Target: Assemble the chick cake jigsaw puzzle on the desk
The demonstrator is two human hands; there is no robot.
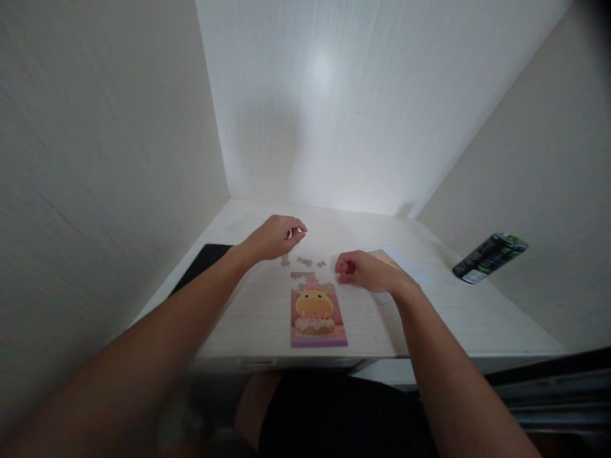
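Though most of it is joined, your flat pink cardboard jigsaw puzzle with the yellow chick picture [317, 313] lies unfinished near the front edge of the pale wooden desk [258, 305]: its top edge is ragged, and a few small loose puzzle pieces [303, 261] sit just beyond it. Your left hand [275, 236] hovers above those pieces, fingers curled; whether its grip pinches one, you cannot tell. Your right hand [365, 271] rests loosely clenched beside the puzzle's top right corner. Outward: black mat [203, 264] at left, black-and-green can [489, 256] at right.
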